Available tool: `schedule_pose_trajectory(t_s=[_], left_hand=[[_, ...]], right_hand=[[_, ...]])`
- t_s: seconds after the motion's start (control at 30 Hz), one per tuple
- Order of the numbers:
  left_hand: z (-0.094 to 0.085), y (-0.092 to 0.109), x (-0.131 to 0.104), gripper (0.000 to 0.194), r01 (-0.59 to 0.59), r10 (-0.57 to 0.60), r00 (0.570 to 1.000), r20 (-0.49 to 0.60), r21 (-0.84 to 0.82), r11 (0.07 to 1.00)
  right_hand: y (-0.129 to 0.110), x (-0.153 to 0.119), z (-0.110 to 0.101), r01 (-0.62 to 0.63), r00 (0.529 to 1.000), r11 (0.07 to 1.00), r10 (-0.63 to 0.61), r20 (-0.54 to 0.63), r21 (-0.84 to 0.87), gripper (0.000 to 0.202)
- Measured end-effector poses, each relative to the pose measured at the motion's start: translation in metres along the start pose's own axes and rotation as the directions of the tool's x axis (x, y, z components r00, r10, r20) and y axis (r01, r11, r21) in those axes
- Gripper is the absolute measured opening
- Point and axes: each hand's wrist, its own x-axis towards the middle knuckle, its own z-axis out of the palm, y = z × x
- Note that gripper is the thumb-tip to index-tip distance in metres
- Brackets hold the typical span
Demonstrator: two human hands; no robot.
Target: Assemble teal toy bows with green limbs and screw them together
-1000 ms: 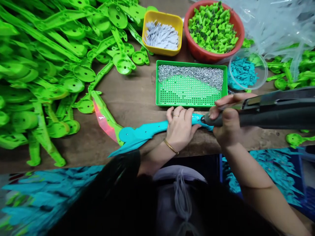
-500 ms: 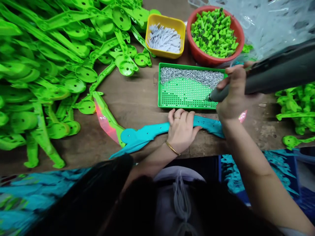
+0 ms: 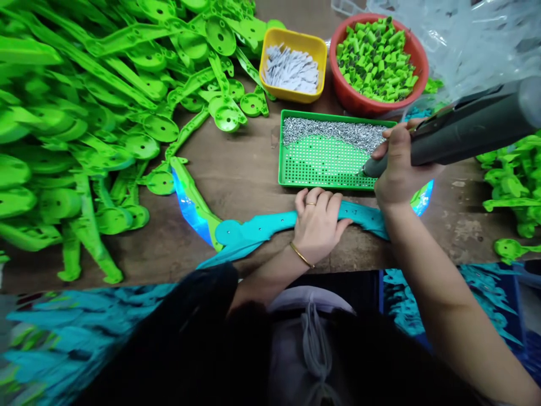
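A: What does the left hand [image 3: 318,228] do?

B: It lies palm down on the blue plastic piece [image 3: 262,225], fingers close together and pressed flat on it, pinning it to the wooden table [image 3: 236,169]. It wears a ring and a thin bracelet.

A: Where does that piece lie?

B: Along the near edge of the table, in front of the person. It runs from a rounded end at the left, under the left hand, to a spot beneath the right wrist. Small holes show along it. At its left end it touches a curved green strip [image 3: 192,197] with a shiny blue sheen.

A: And the right hand [image 3: 395,175]?

B: Its fingers are wrapped tight around a dark grey power screwdriver [image 3: 460,132]. The tool's tip rests at the right near corner of the green tray [image 3: 321,180].

A: What is in the tray?

B: Small metal screws [image 3: 333,129], heaped along its far side; the near part shows bare perforated floor.

A: What lies beyond?

B: A yellow tub [image 3: 296,93] of pale grey bits, and just beside it a red bowl [image 3: 350,98] of short green tubes. A big pile of green parts [image 3: 84,113] fills the left of the table. More green parts [image 3: 511,180] lie at the right, under crumpled clear plastic bags [image 3: 456,39].
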Motion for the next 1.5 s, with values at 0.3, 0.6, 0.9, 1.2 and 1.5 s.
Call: schedule_pose_trajectory(t_s=[0.3, 0.6, 0.9, 1.2, 1.5], left_hand=[[0.003, -0.002, 0.000, 0.045, -0.006, 0.006, 1.000, -0.010, 0.004, 1.000], [0.002, -0.001, 0.003, 0.042, 0.002, -0.002, 1.000, -0.018, 0.019, 1.000], [0.000, 0.000, 0.003, 0.043, 0.014, -0.014, 1.000, -0.015, 0.013, 1.000], [0.000, 0.000, 0.002, 0.043, 0.015, -0.015, 1.000, -0.012, -0.003, 1.000], [0.001, -0.002, 0.002, 0.046, -0.017, 0.017, 0.999, -0.033, -0.004, 1.000]], right_hand=[[0.014, -0.002, 0.002, 0.072, 0.997, 0.996, -0.072, 0.009, -0.051, 0.027], [-0.058, -0.007, -0.025, 0.045, 0.998, 0.978, -0.037, -0.040, 0.205, 0.020], [-0.059, -0.036, -0.032, -0.100, 0.990, 0.967, 0.073, 0.123, 0.234, 0.024], [-0.058, -0.033, -0.031, -0.104, 0.978, 0.979, 0.069, 0.199, 0.173, 0.030], [-0.006, 0.018, 0.001, 0.004, 0.995, 0.999, 0.001, -0.097, 0.047, 0.032]])
